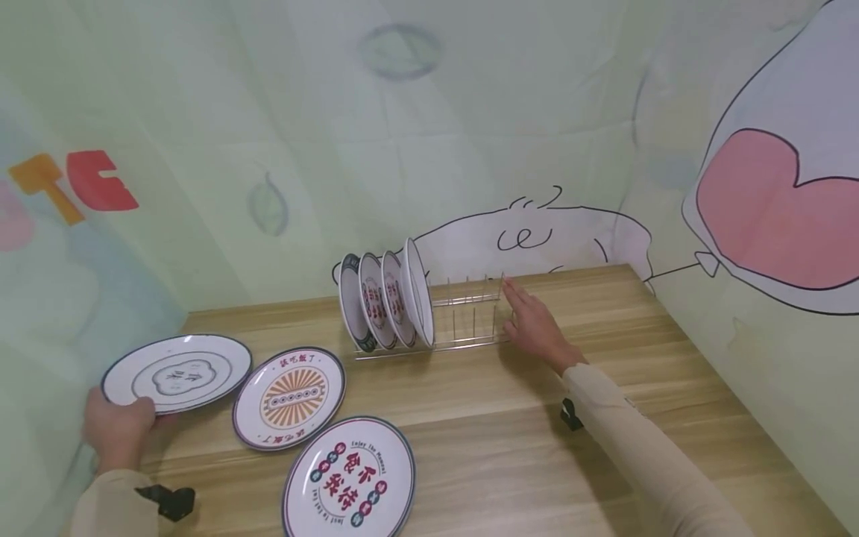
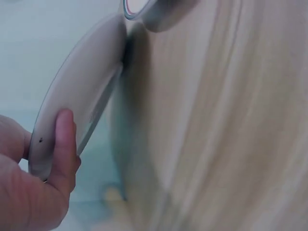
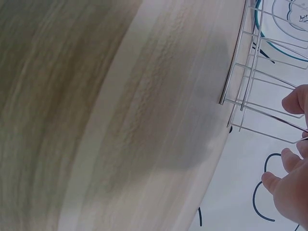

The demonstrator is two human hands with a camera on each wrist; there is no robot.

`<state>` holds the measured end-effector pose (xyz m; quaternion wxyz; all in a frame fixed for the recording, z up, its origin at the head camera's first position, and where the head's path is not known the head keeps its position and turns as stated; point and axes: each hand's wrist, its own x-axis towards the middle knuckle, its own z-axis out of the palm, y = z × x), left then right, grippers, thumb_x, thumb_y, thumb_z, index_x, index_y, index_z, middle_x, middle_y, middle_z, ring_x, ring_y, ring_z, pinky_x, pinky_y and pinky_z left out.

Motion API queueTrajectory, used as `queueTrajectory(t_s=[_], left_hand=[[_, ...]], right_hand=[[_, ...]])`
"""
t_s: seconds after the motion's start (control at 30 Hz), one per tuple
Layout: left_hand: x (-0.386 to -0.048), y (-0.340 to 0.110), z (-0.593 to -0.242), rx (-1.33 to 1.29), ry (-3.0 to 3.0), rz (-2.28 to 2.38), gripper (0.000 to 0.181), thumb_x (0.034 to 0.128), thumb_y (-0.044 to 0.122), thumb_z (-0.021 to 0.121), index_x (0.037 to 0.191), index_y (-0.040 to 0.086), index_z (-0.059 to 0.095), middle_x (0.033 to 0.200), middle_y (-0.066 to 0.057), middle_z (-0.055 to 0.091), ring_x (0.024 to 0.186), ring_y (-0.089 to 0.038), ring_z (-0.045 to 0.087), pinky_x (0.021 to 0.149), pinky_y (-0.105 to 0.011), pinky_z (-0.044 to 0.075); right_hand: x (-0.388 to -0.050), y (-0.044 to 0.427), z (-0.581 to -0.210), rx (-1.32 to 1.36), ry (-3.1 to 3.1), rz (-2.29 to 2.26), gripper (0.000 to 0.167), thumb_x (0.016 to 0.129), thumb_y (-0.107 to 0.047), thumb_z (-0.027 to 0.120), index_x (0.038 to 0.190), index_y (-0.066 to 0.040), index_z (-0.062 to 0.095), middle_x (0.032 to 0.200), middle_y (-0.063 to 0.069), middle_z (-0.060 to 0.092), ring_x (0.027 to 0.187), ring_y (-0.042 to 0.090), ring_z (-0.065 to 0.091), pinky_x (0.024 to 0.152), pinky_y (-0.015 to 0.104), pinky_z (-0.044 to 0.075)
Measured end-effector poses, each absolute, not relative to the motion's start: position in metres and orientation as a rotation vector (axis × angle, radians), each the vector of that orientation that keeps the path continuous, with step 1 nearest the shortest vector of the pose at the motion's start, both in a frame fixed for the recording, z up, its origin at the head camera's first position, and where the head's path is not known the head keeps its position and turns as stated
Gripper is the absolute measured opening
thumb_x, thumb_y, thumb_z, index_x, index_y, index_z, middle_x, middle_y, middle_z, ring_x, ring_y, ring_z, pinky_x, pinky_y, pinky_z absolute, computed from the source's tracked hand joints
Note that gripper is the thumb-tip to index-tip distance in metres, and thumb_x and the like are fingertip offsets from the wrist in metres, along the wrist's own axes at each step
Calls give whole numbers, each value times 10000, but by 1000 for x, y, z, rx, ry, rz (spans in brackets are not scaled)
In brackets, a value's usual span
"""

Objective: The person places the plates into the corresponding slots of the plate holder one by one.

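My left hand [image 1: 119, 425] grips the near left rim of a white plate [image 1: 181, 373] with a grey cloud-shaped design, thumb on top. In the left wrist view, fingers [image 2: 65, 144] press its pale underside, and the plate is tilted above the table. At the right end of a wire dish rack [image 1: 470, 344], my right hand [image 1: 537, 324] holds the end wires between thumb and fingers. Several plates [image 1: 417, 291] stand upright in the rack's left part. The right wrist view shows the rack's wires [image 3: 240, 91] beside the thumb [image 3: 294, 102].
Two plates lie flat on the wooden table [image 1: 510, 447]: one with an orange ray pattern [image 1: 291, 399], the other with red lettering [image 1: 352, 481]. A printed curtain [image 1: 335, 134] hangs behind the table and along its sides.
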<state>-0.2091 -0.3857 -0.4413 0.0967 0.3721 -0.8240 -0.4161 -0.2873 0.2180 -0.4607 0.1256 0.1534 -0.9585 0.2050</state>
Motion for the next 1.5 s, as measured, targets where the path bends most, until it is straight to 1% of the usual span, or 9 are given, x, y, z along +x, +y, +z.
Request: queueTrajectory(t_s=[0.2,0.37,0.5,0.63,0.83,1.0,1.1,1.27,1.5], left_hand=[[-210,-384,-422,970,-2462,-1110,851,865,24,425,1577,-4,-40,1646,-289,26,1526,-478,58,1259,-544,76],[-209,-377,-397,879,-2514,-985,866,864,4,440,1582,12,-44,1613,-355,88,1499,-513,140,1229,-604,151],[-207,-367,-373,828,-2560,-896,862,879,-8,440,1589,41,-45,1611,-353,113,1472,-531,204,1178,-662,228],[-204,-353,-355,780,-2562,-818,857,858,-24,433,1595,44,1,1591,-371,164,1454,-550,231,1168,-672,233],[-195,-331,-333,719,-2580,-773,849,885,3,422,1601,99,-24,1628,-307,135,1465,-518,237,1163,-669,246],[-183,-306,-312,650,-2637,-727,861,886,1,409,1591,125,-70,1640,-281,113,1422,-524,277,1084,-697,338],[-174,-289,-302,553,-2653,-669,842,871,2,409,1593,70,-17,1593,-342,195,1356,-563,330,998,-708,391],[-158,-266,-291,369,-2652,-590,804,844,-1,425,1580,-7,102,1477,-423,328,1230,-628,413,820,-720,417],[-140,-240,-288,194,-2580,-482,728,810,-12,440,1520,-72,293,1311,-458,483,1057,-645,509,724,-736,398]], right_hand=[[-288,216,-462,454,-2784,615,729,884,-45,586,1536,44,274,1634,188,258,1470,395,337,1201,536,301],[-287,217,-460,440,-2799,618,746,886,-49,596,1546,28,259,1644,172,244,1480,380,328,1209,523,293],[-288,217,-460,428,-2810,619,748,891,-57,588,1555,11,250,1652,156,232,1486,368,321,1212,513,291],[-288,218,-460,425,-2812,615,749,890,-59,587,1557,6,251,1651,152,237,1481,361,333,1207,503,305],[-289,218,-461,422,-2812,621,745,898,-59,590,1557,6,250,1651,149,237,1490,358,318,1212,503,294],[-290,218,-462,415,-2814,637,746,900,-56,590,1561,-4,248,1656,135,232,1491,355,319,1215,500,290],[-289,218,-462,416,-2819,642,749,899,-59,587,1562,-5,244,1659,133,223,1493,353,314,1218,496,285],[-287,217,-459,418,-2824,640,740,899,-63,576,1558,5,248,1652,149,231,1489,362,318,1216,500,286],[-286,217,-457,407,-2834,634,738,898,-68,561,1561,-2,243,1655,137,223,1483,371,327,1218,499,282]])
